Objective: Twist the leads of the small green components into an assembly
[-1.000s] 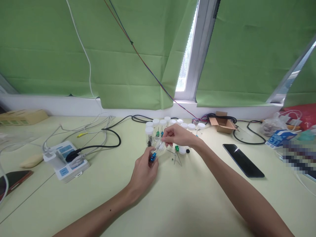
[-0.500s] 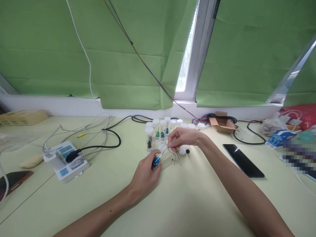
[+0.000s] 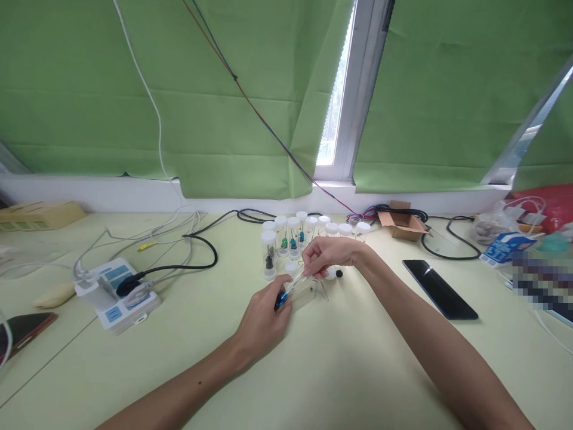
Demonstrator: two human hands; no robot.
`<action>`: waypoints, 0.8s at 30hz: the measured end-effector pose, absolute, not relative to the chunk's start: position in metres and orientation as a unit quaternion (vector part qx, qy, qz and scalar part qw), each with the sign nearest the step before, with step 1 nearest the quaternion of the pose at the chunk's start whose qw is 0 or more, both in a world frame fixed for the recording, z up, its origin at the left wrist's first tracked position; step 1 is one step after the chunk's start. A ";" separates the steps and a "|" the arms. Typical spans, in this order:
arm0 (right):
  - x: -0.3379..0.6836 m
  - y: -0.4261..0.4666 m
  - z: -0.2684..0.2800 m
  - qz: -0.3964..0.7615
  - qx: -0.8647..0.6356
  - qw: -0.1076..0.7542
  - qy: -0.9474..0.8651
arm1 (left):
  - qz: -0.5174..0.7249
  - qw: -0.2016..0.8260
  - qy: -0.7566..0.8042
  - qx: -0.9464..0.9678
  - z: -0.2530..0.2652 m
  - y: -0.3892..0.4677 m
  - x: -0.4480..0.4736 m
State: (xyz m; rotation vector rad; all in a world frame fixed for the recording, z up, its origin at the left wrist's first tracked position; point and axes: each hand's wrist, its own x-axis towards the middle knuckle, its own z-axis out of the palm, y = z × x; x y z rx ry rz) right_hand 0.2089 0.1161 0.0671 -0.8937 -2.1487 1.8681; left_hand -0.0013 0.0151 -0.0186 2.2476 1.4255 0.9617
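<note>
My left hand (image 3: 267,310) is closed around a clear tube (image 3: 293,285), tilted up to the right, with something bright blue at its lower end. At the tube's upper end, my right hand (image 3: 320,258) pinches with fingertips and thumb; what lies between them is too small to make out. Just behind the hands stand several clear vials with white caps (image 3: 293,237), some holding green or blue pieces with thin rods. A vial with dark pieces (image 3: 268,257) stands nearest my left hand. Below my right hand lie thin bent metal rods (image 3: 323,291) and a small black piece (image 3: 339,273).
A white power strip (image 3: 128,298) with plugs and cables sits at left. To the right are a black phone (image 3: 440,289), an open cardboard box (image 3: 401,226) and a blue-and-white packet (image 3: 505,248). A black cable (image 3: 215,242) runs along the back of the table (image 3: 313,376).
The view has shifted slightly. My right hand has moved a little down along the tube, while my left hand keeps its hold.
</note>
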 end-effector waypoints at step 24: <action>0.178 0.098 0.055 0.135 -0.550 -0.122 -0.815 | 0.439 0.360 0.508 0.648 -0.018 0.025 0.003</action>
